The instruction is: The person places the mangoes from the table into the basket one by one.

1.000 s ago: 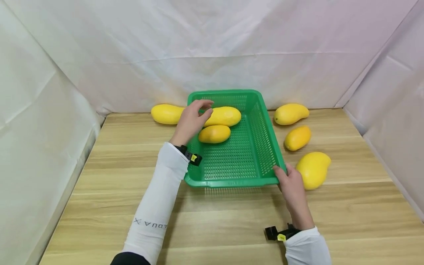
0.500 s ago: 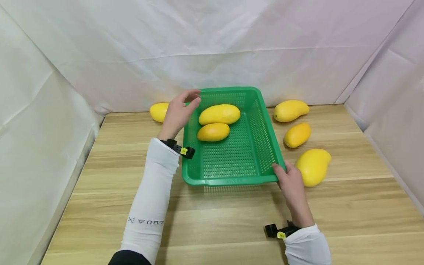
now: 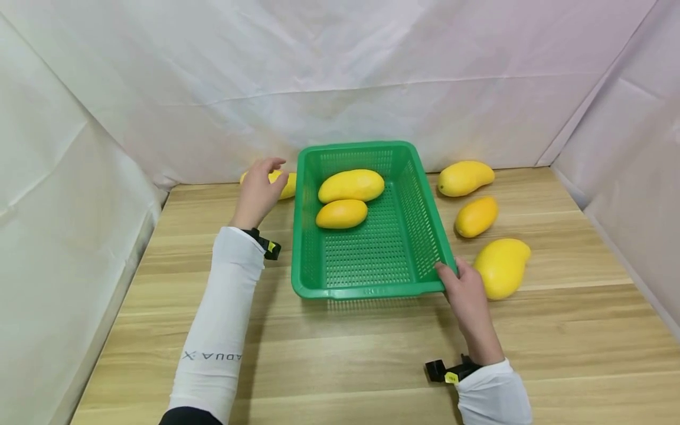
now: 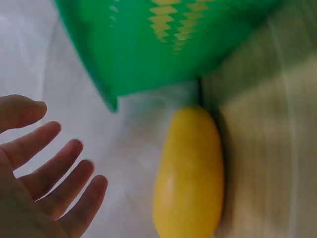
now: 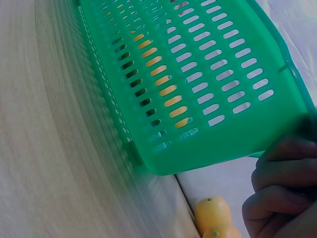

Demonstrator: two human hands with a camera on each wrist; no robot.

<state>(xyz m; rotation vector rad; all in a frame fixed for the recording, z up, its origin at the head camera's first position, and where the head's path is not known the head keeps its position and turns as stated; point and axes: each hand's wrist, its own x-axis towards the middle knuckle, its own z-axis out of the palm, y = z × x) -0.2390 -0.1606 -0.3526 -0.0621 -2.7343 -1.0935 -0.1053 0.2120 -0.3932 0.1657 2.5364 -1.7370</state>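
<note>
My left hand (image 3: 258,193) hovers over a yellow mango (image 4: 190,178) lying left of the green basket (image 3: 372,291). Its fingers are spread and loosely bent, with nothing between them; in the left wrist view the mango lies apart from the fingertips. In the head view the hand covers part of that mango. My right hand (image 3: 467,301) grips the basket's near right corner, thumb over the rim and fingers curled beneath it. Inside the basket, toward its far left, lie a larger yellow mango (image 3: 352,186) and a smaller orange-yellow mango (image 3: 342,213).
Right of the basket, a yellow mango (image 3: 465,179), a small orange-yellow mango (image 3: 477,216) and a big rounded mango (image 3: 502,268) lie on the wooden table (image 3: 340,360). White cloth (image 3: 350,71) walls in the table's back and sides.
From above the basket's left side, my left hand has moved left and come over the mango outside it. My right hand keeps its grip on the basket corner.
</note>
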